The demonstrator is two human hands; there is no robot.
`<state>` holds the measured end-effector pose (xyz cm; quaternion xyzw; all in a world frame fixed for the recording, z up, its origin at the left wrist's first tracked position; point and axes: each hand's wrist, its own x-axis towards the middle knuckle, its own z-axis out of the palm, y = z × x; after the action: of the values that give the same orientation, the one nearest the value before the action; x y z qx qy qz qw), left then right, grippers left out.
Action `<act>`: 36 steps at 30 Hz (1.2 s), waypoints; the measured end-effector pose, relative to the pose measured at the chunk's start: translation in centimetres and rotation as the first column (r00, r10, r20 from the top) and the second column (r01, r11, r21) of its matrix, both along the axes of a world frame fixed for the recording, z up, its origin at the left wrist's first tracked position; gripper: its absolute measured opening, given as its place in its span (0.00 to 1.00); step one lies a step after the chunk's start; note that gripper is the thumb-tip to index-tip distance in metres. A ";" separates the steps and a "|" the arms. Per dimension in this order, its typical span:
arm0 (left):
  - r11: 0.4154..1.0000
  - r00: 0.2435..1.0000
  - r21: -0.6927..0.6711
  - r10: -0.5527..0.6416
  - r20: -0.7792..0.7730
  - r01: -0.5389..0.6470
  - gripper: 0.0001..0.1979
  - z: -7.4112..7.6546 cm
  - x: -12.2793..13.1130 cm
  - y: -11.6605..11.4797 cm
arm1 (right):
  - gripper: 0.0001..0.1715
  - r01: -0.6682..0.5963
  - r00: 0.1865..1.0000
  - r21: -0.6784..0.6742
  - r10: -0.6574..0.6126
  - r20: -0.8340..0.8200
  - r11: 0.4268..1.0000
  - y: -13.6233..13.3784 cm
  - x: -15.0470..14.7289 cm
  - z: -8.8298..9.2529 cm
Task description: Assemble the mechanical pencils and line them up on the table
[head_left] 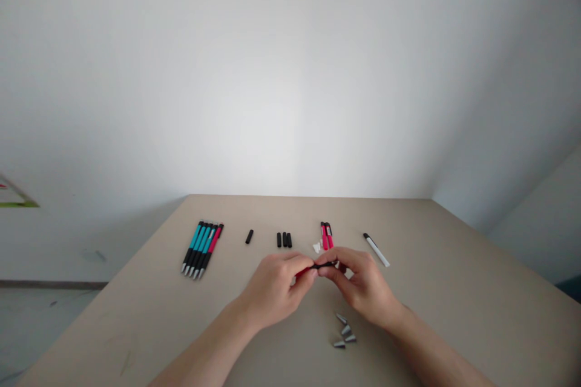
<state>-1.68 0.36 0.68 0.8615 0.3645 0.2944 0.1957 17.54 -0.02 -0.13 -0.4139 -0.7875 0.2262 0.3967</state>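
Observation:
Both hands meet over the middle of the tan table (431, 278). My left hand (275, 287) pinches the red end of a pen part (323, 265), and my right hand (363, 284) pinches its black end. The piece runs level between the fingertips. Just behind the hands lie two red pen barrels (326, 235) and some small white bits (316, 247). Near my right wrist sit several grey pen tips (344, 331).
A row of several assembled pens (202, 248), teal and one red, lies at the back left. A single black grip sleeve (249, 236) and three more black sleeves (284, 239) lie at the back. A white refill (376, 250) lies at the right. A white wall stands behind the table.

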 end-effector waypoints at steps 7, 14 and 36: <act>1.000 1.000 0.022 0.006 -0.025 -0.006 0.14 0.0 -0.1 0.0 | 0.10 0.016 1.000 -0.010 -0.016 0.010 1.000 0.1 -0.1 0.0; 1.000 0.999 0.022 0.008 -0.032 -0.007 0.15 0.2 -0.1 0.0 | 0.11 0.025 0.999 0.007 -0.025 0.025 1.000 0.1 0.0 0.1; 0.999 1.000 0.042 -0.003 -0.021 0.004 0.15 0.1 0.0 0.0 | 0.10 -0.001 0.999 0.025 0.000 0.039 1.000 0.0 0.1 0.4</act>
<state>-1.64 0.31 0.76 0.8691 0.3587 0.2928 0.1742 17.61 0.00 0.25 -0.4130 -0.7980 0.2083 0.3864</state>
